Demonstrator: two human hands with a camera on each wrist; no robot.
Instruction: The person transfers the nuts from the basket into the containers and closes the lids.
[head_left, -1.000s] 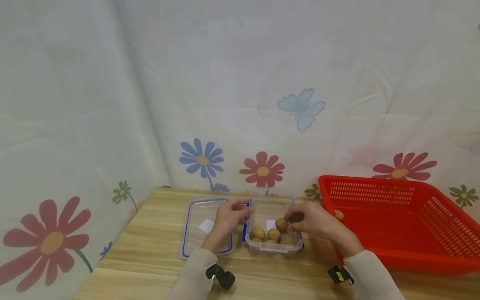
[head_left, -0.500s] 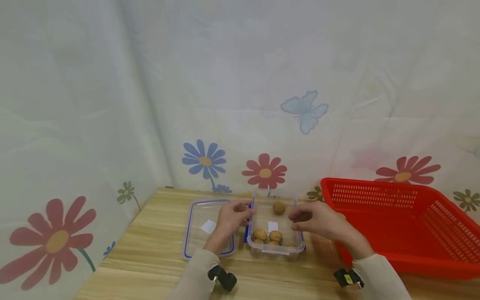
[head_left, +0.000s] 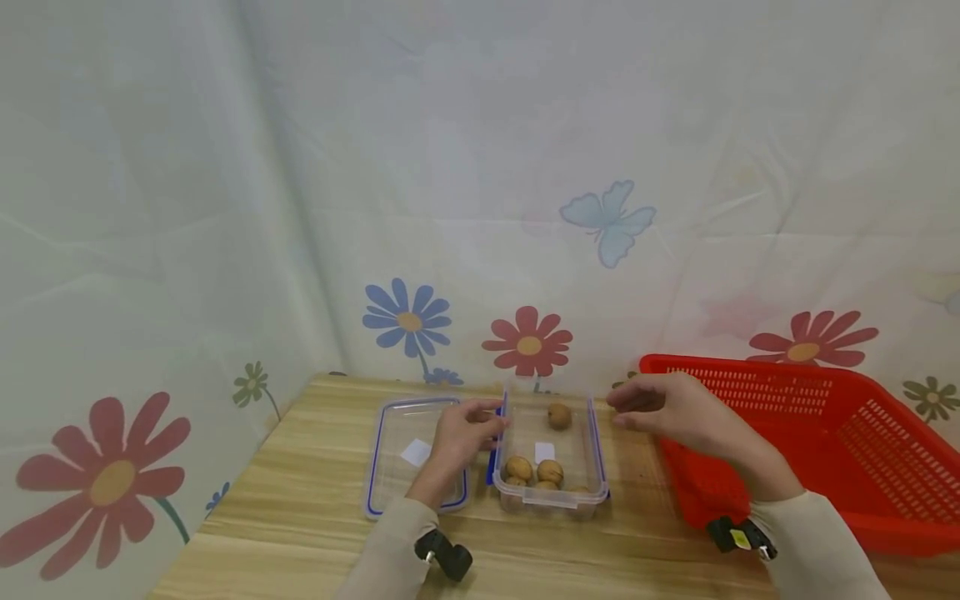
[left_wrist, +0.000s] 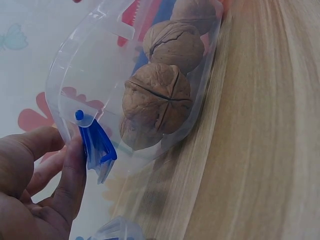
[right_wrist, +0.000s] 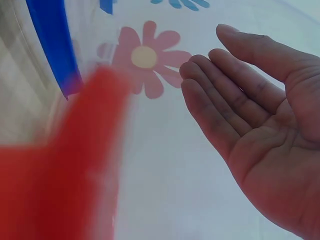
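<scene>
- Flower-printed backdrop (head_left: 465,167) stands beyond both hands; wood-grain table (head_left: 277,517) lies beneath them.
- Left hand (head_left: 461,435): narrow pinch on the near side wall of the clear container (head_left: 551,498), at the rim. Fingertips lie against the hanging blue latch (left_wrist: 98,145); whether they also bear on it cannot be told.
- Right hand (head_left: 682,412): holds nothing; fingers extended together, thumb apart. Position: raised to the right of the container, beside the red basket (head_left: 810,467).
- Walnuts (head_left: 550,472): grouped inside the container, to the right of the left hand and toward the person. One lone walnut (head_left: 558,416) sits at the far end, between the two hands.
- Lid (head_left: 386,458): flat on the table, left of the left hand, partly behind that forearm.
- Handling, walnuts: presumably light, hard and prone to roll. Dark split-like lines show on one shell; avoid squeezing across them. Recommended hold: thumb and two fingertips on opposite broad sides.
- Handling, container: probably light, fairly stiff, smooth enough to slip or slide. Recommended hold: side wall just under the rim; latches likely flex and make a poor grip.
</scene>
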